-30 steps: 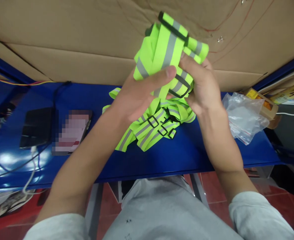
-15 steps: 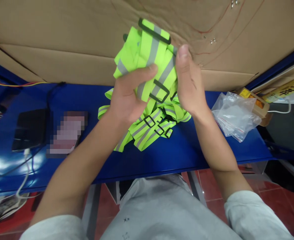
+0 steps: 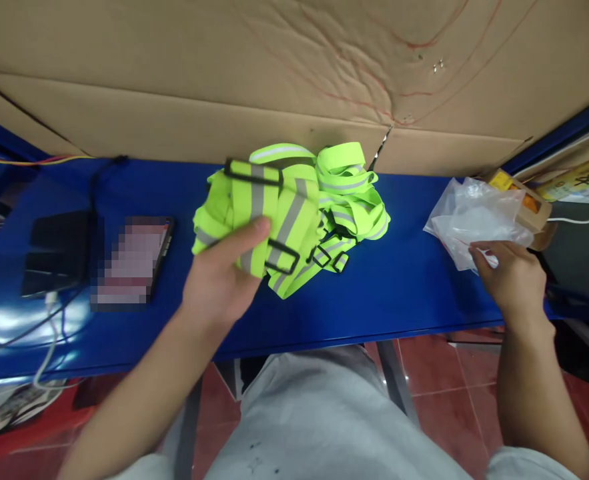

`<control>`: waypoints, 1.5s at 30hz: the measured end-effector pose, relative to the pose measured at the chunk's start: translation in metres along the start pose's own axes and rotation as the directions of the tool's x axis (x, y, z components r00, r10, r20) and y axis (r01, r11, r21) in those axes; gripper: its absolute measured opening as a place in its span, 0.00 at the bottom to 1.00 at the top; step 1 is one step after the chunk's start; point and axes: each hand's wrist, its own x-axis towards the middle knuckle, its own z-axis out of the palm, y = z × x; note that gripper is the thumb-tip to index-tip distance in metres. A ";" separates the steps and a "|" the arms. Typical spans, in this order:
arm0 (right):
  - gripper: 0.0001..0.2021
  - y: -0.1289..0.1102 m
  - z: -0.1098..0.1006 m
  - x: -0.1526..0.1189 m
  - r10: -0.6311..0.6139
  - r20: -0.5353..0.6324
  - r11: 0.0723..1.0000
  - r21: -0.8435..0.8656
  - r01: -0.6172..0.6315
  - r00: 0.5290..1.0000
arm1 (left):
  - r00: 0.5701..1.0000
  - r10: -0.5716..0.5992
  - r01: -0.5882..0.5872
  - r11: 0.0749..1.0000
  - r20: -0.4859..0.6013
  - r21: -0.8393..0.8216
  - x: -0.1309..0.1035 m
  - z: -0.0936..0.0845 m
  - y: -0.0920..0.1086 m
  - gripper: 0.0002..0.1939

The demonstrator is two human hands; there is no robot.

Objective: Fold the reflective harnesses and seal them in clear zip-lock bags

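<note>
My left hand [image 3: 224, 283] is closed around a folded reflective strap bundle [image 3: 257, 207], neon yellow with grey stripes and black buckles. Its thumb lies across the front of the bundle. Behind and to the right, more neon straps [image 3: 351, 193] with black buckles lie in a loose heap on the blue table [image 3: 374, 293]. At the right, my right hand [image 3: 511, 277] pinches the near edge of a clear plastic bag [image 3: 474, 213], one of what looks like a small stack. The other fingers are curled.
Left of the straps lie a phone [image 3: 134, 260] with a blurred screen and a black device [image 3: 57, 253] with a white cable. A small cardboard box [image 3: 531, 210] stands behind the bags. Brown cardboard [image 3: 174, 127] lines the back of the table.
My left hand has lowered the strap bundle toward the table and slightly left. My right hand has left the bundle, moved far right and taken hold of a plastic bag's edge.
</note>
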 end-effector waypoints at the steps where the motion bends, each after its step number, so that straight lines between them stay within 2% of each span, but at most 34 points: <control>1: 0.13 -0.004 0.003 -0.001 0.026 -0.029 1.000 0.012 -0.026 0.999 | 1.000 -0.015 0.014 1.000 0.015 0.008 -0.012 -0.003 -0.005 0.30; 3: 0.08 -0.024 0.004 0.000 0.067 -0.081 0.997 0.045 -0.063 0.995 | 0.998 -0.066 0.067 0.997 -0.016 0.032 -0.037 -0.010 -0.018 0.30; 5: 0.08 -0.060 -0.001 0.001 0.091 -0.098 0.993 0.091 -0.082 0.991 | 0.985 -0.163 0.164 0.986 -0.055 0.024 -0.060 -0.015 -0.034 0.30; 6: 0.09 -0.081 -0.004 0.001 0.096 -0.091 0.988 0.126 -0.084 0.991 | 0.974 -0.226 0.226 0.974 -0.032 0.018 -0.071 -0.017 -0.042 0.29; 7: 0.09 -0.103 -0.009 -0.001 0.079 -0.064 0.983 0.171 -0.067 0.995 | 0.957 -0.288 0.288 0.958 0.019 0.013 -0.080 -0.018 -0.051 0.27; 9: 0.08 -0.147 -0.019 -0.007 0.010 0.054 0.946 0.322 -0.027 0.998 | 0.898 -0.409 0.410 0.912 0.163 0.028 -0.092 -0.017 -0.065 0.24; 10: 0.08 -0.167 -0.024 -0.009 -0.023 0.092 0.922 0.387 -0.014 0.995 | 0.872 -0.436 0.440 0.897 0.221 0.035 -0.096 -0.016 -0.070 0.24; 11: 0.06 -0.183 -0.030 -0.012 -0.028 0.157 0.862 0.505 -0.056 0.987 | 0.856 -0.447 0.453 0.891 0.260 0.043 -0.097 -0.015 -0.074 0.24; 14: 0.05 -0.215 -0.045 -0.016 -0.004 0.259 0.720 0.672 -0.177 0.966 | 0.862 -0.431 0.426 0.901 0.267 0.081 -0.095 -0.018 -0.080 0.28; 18: 0.07 -0.226 -0.057 -0.017 -0.075 0.260 0.662 0.735 -0.147 0.963 | 0.857 -0.473 0.442 0.878 0.205 0.183 -0.097 -0.033 -0.079 0.25; 21: 0.08 -0.228 -0.060 -0.018 -0.126 0.260 0.658 0.744 -0.116 0.957 | 0.865 -0.487 0.463 0.867 0.120 0.183 -0.101 -0.038 -0.078 0.22; 25: 0.06 -0.231 -0.062 -0.022 -0.086 0.291 0.633 0.755 -0.173 0.953 | 0.887 -0.461 0.457 0.886 0.038 0.083 -0.100 -0.032 -0.077 0.23; 29: 0.05 -0.237 -0.066 -0.025 -0.017 0.325 0.604 0.757 -0.250 0.945 | 0.935 -0.347 0.350 0.936 -0.076 0.032 -0.100 -0.027 -0.083 0.21; 31: 0.05 -0.242 -0.066 -0.026 -0.026 0.323 0.595 0.766 -0.245 0.946 | 0.938 -0.318 0.322 0.947 -0.136 0.009 -0.102 -0.026 -0.086 0.25; 34: 0.06 -0.251 -0.065 -0.028 -0.051 0.294 0.576 0.789 -0.213 0.954 | 0.921 -0.333 0.329 0.943 -0.204 -0.054 -0.103 -0.022 -0.090 0.31; 39: 0.13 -0.260 -0.057 -0.036 -0.006 0.217 0.611 0.773 -0.168 0.976 | 0.905 -0.372 0.341 0.924 -0.206 -0.172 -0.101 -0.013 -0.089 0.28; 42: 0.11 -0.263 -0.051 -0.043 0.013 0.151 0.664 0.737 -0.122 0.988 | 0.908 -0.364 0.329 0.927 -0.206 -0.182 -0.098 -0.011 -0.090 0.26; 45: 0.11 -0.265 -0.045 -0.049 0.061 0.075 0.728 0.679 -0.096 0.995 | 0.897 -0.354 0.309 0.930 -0.263 -0.198 -0.097 -0.010 -0.091 0.26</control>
